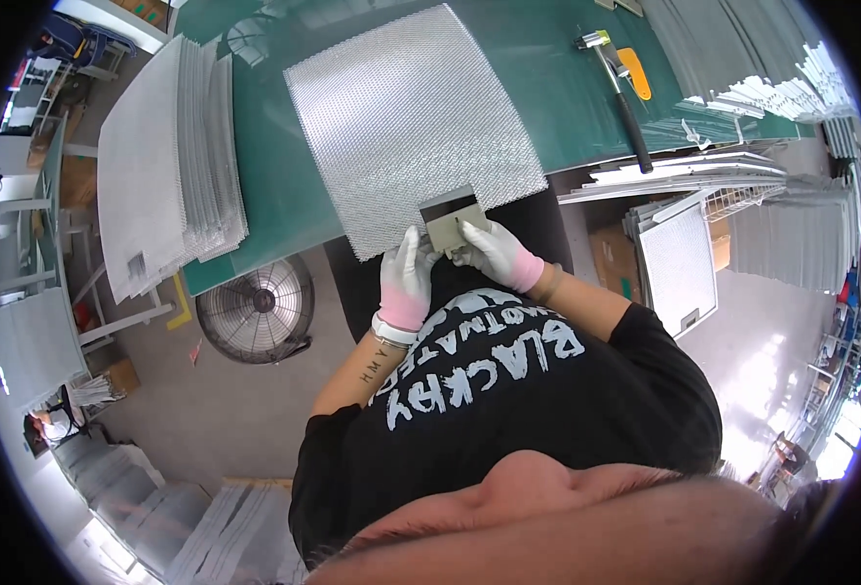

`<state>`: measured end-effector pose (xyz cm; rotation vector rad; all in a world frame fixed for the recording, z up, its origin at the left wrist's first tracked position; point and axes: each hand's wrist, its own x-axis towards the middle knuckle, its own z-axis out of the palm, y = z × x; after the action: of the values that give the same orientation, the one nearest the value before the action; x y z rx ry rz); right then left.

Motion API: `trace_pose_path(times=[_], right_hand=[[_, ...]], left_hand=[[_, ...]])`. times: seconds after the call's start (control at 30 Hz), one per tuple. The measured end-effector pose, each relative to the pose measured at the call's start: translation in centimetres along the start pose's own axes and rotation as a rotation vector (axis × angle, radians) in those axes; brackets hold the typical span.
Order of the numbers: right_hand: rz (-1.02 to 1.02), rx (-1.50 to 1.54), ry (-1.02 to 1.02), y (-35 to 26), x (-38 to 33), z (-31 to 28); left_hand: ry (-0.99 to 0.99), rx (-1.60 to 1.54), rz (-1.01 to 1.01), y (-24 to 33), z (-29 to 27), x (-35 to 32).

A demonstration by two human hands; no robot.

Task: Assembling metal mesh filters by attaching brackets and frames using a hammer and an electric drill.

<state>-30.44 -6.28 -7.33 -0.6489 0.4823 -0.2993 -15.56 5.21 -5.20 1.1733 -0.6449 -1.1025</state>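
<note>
A large silver mesh sheet (pixel 411 117) lies on the green tabletop, its near corner overhanging the front edge. Over its near edge is a small flat rectangular plate (pixel 455 230), greyish-beige with a dark shiny band along its far side. My right hand (pixel 500 255), in a white glove with a pink cuff, grips the plate at its right and lower edge, one digit on its face. My left hand (pixel 407 280), gloved alike, is at the plate's lower left corner, its fingertips pinching there and one finger pointing up beside it. Whether the plate touches the mesh I cannot tell.
Stacked mesh panels (pixel 172 166) stand at the table's left. A hammer (pixel 617 93) and a yellow-orange tool (pixel 635 74) lie at the right, before more stacked panels (pixel 732 49). A round floor fan (pixel 257 310) is below left. Framed panels (pixel 679 258) lean by cartons at right.
</note>
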Motion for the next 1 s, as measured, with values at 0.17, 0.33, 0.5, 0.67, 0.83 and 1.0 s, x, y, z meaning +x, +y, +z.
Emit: trace_pose_path(times=[0.17, 0.33, 0.5, 0.67, 0.83, 1.0], right_hand=[[0.001, -0.195, 0.114, -0.4, 0.2, 0.1], [-0.107, -0.58, 0.176, -1.9, 0.3, 1.6], [-0.286, -0.446, 0.705, -0.4, 0.4, 0.0], [-0.241, -0.46, 0.647, -2.1, -0.3, 2.3], [-0.211, -0.502, 0.686, -1.5, -0.4, 1.0], [-0.311, -0.411, 0.428, -1.3, -0.5, 1.4]], left_hand=[[0.205, 0.001, -0.108, -1.4, -0.1, 0.2], [0.097, -0.152, -0.261, -0.2, 1.4, 0.5], [0.095, -0.011, -0.319, 0.3, 1.1, 0.9], [0.056, -0.13, -0.217, -0.5, 1.0, 0.4], [0.039, -0.287, -0.245, -0.7, 0.9, 0.5], [-0.3, -0.478, -0.586, -0.5, -1.4, -1.3]])
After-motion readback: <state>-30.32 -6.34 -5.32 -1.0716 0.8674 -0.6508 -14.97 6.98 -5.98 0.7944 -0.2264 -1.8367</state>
